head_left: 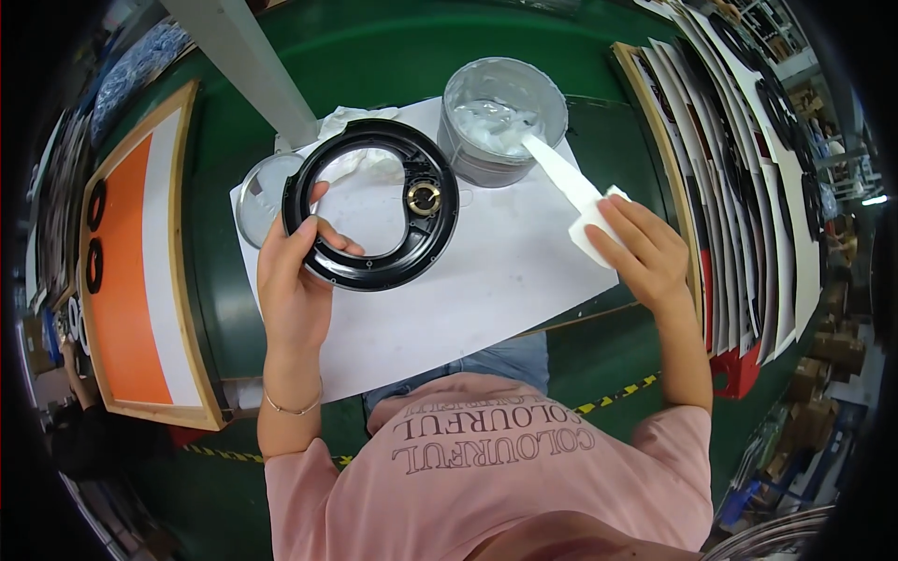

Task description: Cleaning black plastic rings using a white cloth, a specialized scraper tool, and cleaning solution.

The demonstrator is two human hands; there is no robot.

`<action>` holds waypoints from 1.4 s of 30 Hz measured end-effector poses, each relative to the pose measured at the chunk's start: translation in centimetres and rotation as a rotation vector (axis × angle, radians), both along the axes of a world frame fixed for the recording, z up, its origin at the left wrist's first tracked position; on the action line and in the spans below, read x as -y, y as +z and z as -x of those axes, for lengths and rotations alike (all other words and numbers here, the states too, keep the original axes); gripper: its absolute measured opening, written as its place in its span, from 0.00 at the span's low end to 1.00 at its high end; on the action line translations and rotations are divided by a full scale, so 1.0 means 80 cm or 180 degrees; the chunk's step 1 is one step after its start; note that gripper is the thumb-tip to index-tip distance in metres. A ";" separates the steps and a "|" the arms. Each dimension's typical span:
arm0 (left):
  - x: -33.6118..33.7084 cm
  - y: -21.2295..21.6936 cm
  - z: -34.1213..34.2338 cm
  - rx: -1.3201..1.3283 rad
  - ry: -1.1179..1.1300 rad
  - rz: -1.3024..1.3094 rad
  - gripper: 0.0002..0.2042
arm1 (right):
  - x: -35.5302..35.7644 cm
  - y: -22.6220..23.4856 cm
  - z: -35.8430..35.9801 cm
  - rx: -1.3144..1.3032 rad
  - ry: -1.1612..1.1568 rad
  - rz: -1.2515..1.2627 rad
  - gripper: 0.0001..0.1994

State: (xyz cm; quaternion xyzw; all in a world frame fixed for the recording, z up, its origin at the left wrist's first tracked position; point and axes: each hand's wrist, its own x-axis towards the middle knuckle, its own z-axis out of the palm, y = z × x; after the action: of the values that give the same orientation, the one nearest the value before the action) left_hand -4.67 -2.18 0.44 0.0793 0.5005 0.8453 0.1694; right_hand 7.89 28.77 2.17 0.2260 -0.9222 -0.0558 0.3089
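My left hand [296, 280] grips the left rim of a glossy black ring-shaped plastic housing [400, 264], its fingers reaching through the large opening. A small brass-coloured ring [424, 198] sits in the housing's right side. In my right hand [645, 251] is a white spatula [566, 179], with white tissue [589, 232] wrapped about its handle. The spatula slants down to the left, and its tip reaches into a grey bucket [482, 166] holding a white, grease-like paste [496, 126].
White paper [449, 299] covers part of the dark green table. A round translucent lid [267, 198] lies behind the housing. Crumpled tissue [360, 118] is near a grey post [248, 70]. Wooden-framed racks stand left and right; the right one holds many upright sheets [739, 196].
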 end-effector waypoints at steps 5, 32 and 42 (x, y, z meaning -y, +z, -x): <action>0.002 -0.004 0.001 0.0080 0.0021 -0.0104 0.17 | -0.018 0.025 -0.016 0.0153 -0.0111 0.0041 0.10; 0.010 -0.009 -0.005 0.0184 -0.0050 -0.0058 0.17 | -0.075 -0.011 0.002 0.1414 -0.1436 0.6002 0.18; -0.004 0.000 -0.014 0.0096 -0.0205 0.0042 0.17 | -0.004 0.108 0.066 0.0648 -0.0881 0.1436 0.15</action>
State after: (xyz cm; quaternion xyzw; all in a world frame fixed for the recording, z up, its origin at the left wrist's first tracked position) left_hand -3.52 -1.86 0.42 0.0815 0.5006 0.8372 0.2047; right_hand 2.59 29.11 10.83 0.0279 -0.9597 0.1321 0.2466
